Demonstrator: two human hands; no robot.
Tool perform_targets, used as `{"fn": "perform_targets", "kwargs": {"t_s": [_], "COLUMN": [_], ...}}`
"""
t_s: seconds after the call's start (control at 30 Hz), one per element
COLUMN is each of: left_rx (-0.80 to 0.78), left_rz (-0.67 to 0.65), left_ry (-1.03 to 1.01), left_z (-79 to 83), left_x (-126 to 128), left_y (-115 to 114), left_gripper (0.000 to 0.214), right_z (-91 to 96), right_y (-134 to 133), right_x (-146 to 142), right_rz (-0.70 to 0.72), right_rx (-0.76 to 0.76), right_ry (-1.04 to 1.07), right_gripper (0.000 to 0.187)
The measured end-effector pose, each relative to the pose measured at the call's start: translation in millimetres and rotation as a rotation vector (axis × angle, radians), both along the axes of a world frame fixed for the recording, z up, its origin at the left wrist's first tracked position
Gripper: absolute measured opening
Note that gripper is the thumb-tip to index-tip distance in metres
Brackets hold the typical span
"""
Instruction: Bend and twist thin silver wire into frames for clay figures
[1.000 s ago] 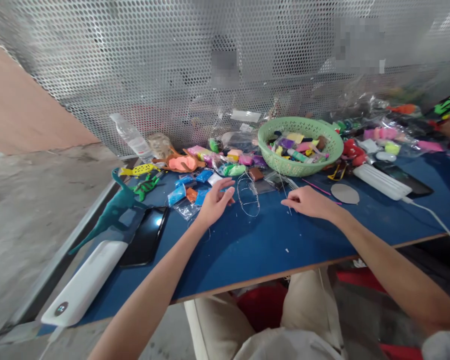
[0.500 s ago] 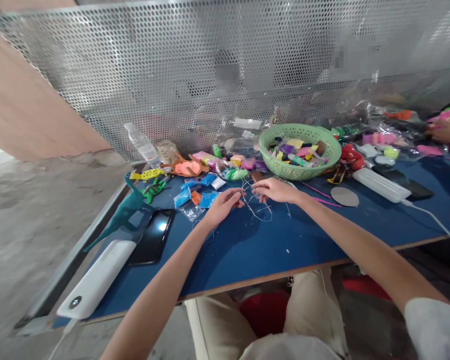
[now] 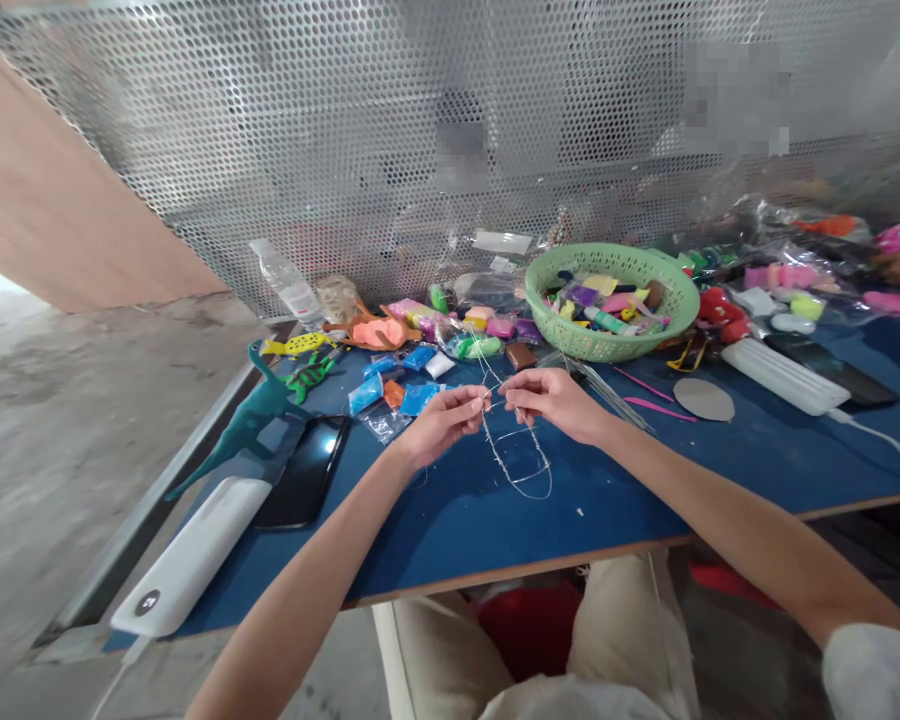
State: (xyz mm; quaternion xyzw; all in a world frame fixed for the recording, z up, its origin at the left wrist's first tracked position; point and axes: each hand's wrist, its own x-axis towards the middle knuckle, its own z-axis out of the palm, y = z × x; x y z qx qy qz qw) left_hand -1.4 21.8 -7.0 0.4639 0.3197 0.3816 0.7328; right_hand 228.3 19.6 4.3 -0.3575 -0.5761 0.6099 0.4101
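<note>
Left hand (image 3: 446, 420) and right hand (image 3: 551, 400) are close together over the table (image 3: 570, 520), fingertips nearly meeting. Each pinches the top of the wire (image 3: 523, 470) between thumb and forefinger. Held at the top, the wire's loop hangs free below the hands. Whether its lower end touches the table, I cannot tell. Loose strands stick up toward the basket (image 3: 592, 345). Phone (image 3: 304, 470) and power bank (image 3: 195, 555) lie well to the left, apart from both hands.

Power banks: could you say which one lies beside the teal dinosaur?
The near-left power bank, by the black phone; the other lies right of the green basket.
</note>
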Motion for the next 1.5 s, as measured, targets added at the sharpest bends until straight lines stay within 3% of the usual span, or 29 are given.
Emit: {"fn": "perform_targets", "kwargs": {"t_s": [0.23, 0.6, 0.77, 0.93, 1.1, 1.23, 1.5], "left_rx": [0.054, 0.119, 0.077, 0.057, 0.021, 0.005, 0.0], "left_rz": [-0.014, 0.032, 0.056, 0.068, 0.02, -0.028, -0.028], "left_ry": [-0.043, -0.037, 0.012, -0.007, -0.042, 0.004, 0.09], "left_z": [0.5, -4.8, -2.5, -1.6, 4.2, 8.5, 13.4], "left_x": [6, 8, 3, 3, 4, 9, 16], "left_y": [-1, 0, 3, 3, -2, -7, -13], "left_gripper": [0.029, 0.028, 0.037, 0.031, 0.026, 0.025, 0.028], "right_z": [4.0, 2.0, 5.1, 7.5, 14.5, 23.9, 37.8], "right_y": [-8, -10, -8, -9, 3, 14, 16], "right_x": [-5, -9, -3, 1, 19, 22, 6], "right_rz": [-0.056, -0.088, -0.031, -0.002, 0.24, 0.069, 0.147], "right_rx": [0.088, 0.103, 0.15, 0.156, 0.148, 0.159, 0.17], "right_ry": [-0.004, -0.022, -0.096, -0.111, -0.05, 0.004, -0.054], "right_gripper": [0.028, 0.031, 0.03, 0.028, 0.032, 0.03, 0.023]}}
